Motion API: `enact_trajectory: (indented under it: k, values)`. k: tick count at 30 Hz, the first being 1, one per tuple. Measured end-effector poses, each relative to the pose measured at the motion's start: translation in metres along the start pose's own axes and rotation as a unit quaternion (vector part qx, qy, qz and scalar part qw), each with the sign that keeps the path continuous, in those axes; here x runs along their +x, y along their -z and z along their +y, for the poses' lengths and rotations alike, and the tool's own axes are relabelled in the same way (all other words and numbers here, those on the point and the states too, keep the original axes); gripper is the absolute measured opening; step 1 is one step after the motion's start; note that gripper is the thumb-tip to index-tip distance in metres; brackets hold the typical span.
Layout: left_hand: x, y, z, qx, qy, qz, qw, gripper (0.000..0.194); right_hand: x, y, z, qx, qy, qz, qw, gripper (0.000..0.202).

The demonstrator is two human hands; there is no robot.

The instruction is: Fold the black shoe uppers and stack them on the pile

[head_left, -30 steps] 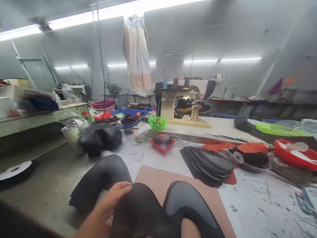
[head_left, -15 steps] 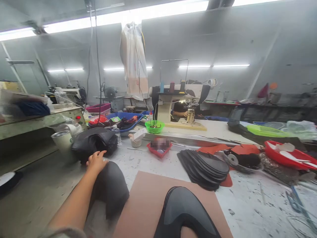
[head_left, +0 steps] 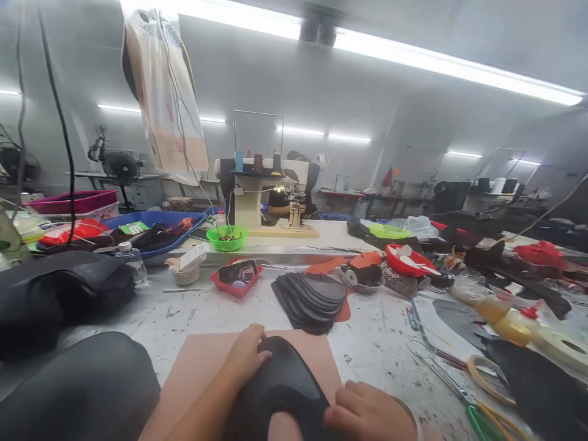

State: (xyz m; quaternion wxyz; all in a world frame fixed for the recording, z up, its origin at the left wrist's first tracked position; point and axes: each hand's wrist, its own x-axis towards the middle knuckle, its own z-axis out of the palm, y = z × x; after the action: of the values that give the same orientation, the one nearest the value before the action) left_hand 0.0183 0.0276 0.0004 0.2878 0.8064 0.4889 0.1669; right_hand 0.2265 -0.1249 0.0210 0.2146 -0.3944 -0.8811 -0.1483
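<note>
A black U-shaped piece, like a shoe upper [head_left: 285, 367], lies on a pinkish-brown board [head_left: 202, 352] in front of me. My left hand [head_left: 245, 358] is closed at its upper left edge, thumb against the black surface. By its lower right side is my right hand [head_left: 367, 410], fingers curled and slightly blurred; what they hold, if anything, is hidden. Beyond the board sits a fanned stack of black curved pieces [head_left: 312, 300]. To my left a large black piece [head_left: 78, 386] arches up, with a folded black bundle [head_left: 64, 294] behind it.
A red tray with a phone [head_left: 236, 275], a green bowl [head_left: 226, 239] and a plastic bottle [head_left: 133, 263] stand farther back. A sewing machine [head_left: 271, 196] is behind them, a person beyond it. Scissors [head_left: 473, 404], a tape roll [head_left: 490, 378] and a red tray [head_left: 408, 260] are at right.
My left hand has left the black pieces on the left and come to the U-shaped piece. My right hand has entered view. The view has swung right.
</note>
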Motion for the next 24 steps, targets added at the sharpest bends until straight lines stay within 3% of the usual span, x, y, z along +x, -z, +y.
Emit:
enact_trajectory:
  k: [2,5,7,11,15,17,22,24]
  values:
    - [-0.009,0.006,0.014,-0.041,-0.016,-0.018,0.999,0.019,0.033,0.006,0.004,0.061,-0.055,0.096,0.992,0.022]
    - [-0.031,0.012,0.048,-0.181,-0.059,-0.08,0.978,0.02,0.07,0.007,0.006,0.148,-0.164,0.116,0.968,0.026]
    - [-0.046,0.014,0.067,-0.288,-0.069,-0.106,0.949,0.027,0.082,0.004,0.005,0.149,-0.19,0.123,0.963,0.029]
    - [-0.061,0.015,0.075,-0.449,-0.024,-0.083,0.89,0.032,0.084,-0.004,-0.001,0.076,-0.15,0.193,0.967,0.012]
    - [-0.055,0.016,0.062,-0.558,0.07,-0.078,0.823,0.03,0.077,-0.008,-0.013,0.029,-0.096,0.254,0.962,0.019]
    - [-0.049,0.017,0.061,-0.555,0.08,-0.077,0.824,0.029,0.076,-0.008,-0.019,-0.007,-0.078,0.272,0.959,0.02]
    - [-0.045,0.018,0.071,-0.465,0.065,-0.073,0.88,0.02,0.082,0.001,-0.029,-0.066,-0.036,0.291,0.954,0.024]
    - [-0.051,0.02,0.07,-0.472,0.071,-0.091,0.874,0.023,0.08,0.004,-0.03,-0.038,-0.009,0.278,0.96,0.026]
